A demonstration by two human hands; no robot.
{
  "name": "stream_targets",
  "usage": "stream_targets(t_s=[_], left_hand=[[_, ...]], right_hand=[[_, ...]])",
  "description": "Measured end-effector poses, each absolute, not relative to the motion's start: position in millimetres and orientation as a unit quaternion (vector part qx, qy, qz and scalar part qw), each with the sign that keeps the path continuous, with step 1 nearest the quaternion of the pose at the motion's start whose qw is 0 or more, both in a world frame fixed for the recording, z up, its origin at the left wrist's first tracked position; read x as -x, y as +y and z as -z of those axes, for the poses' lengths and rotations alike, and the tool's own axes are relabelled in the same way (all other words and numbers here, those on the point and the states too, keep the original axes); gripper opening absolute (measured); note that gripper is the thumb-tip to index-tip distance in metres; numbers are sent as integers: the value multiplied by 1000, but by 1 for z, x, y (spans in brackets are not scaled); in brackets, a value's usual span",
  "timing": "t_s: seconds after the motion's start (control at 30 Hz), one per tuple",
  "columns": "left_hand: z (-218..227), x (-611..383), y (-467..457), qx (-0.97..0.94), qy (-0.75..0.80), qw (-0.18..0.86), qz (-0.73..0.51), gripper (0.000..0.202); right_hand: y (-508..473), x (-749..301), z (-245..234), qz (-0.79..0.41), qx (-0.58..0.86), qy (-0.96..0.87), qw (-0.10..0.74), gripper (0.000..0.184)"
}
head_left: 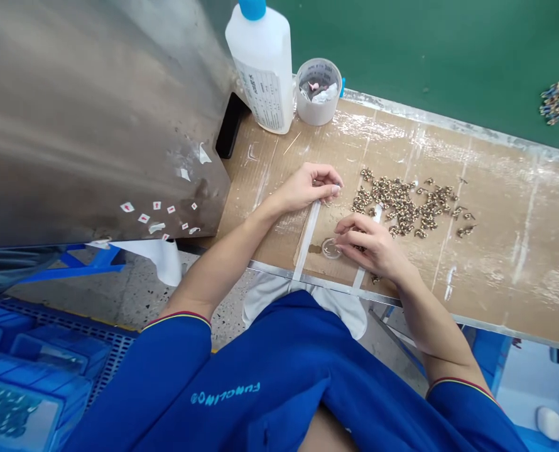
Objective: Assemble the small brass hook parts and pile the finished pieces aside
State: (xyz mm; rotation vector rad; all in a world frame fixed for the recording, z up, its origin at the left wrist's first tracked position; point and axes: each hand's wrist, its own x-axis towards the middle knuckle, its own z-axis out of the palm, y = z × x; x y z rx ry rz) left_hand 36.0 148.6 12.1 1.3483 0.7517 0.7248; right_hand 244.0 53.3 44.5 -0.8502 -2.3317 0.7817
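Observation:
My left hand (pixel 313 186) hovers over the cardboard-covered bench with thumb and forefinger pinched together; what sits between the fingertips is too small to name. Lower and to the right, my right hand (pixel 372 243) has its fingers curled and closed, with the tips at the edge of a small clear round dish (pixel 330 248). Whether those fingers hold anything is hidden. A loose pile of small brass-coloured metal parts (pixel 402 204) lies just beyond my right hand. A few more of these parts show under its palm and near the bench's front edge.
A white bottle with a blue cap (pixel 263 69) and a tape roll (pixel 318 103) holding scraps stand at the back. A thin stick (pixel 292 143) lies before them. A metal cabinet (pixel 95 125) bounds the left side. Another heap of small parts (pixel 558 102) rests on the green surface.

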Motion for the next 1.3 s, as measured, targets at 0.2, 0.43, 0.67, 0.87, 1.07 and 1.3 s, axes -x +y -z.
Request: stream_targets(t_s=[0.2,0.43,0.67,0.87,1.07,1.3], left_hand=[[-13,-37,148,-603,327,653,-323,18],[-11,-39,147,-605,342,638,-331,21],[-13,-44,141,-591,325,675,-300,16],[-12,-50,133,-587,295,706,-264,12],[-13,-52,130,-632,297,669,-255,7],[-15,-52,131,-632,298,669,-255,7]], right_hand=[[50,-244,-49,-296,304,-873,240,16],[50,-237,-48,-297,321,-857,273,14],[58,-253,-54,-459,373,-710,381,13],[65,-256,-47,-365,483,-595,529,25],[68,-250,-37,-286,499,-610,545,25],[66,-246,-32,-267,524,-624,514,26]])
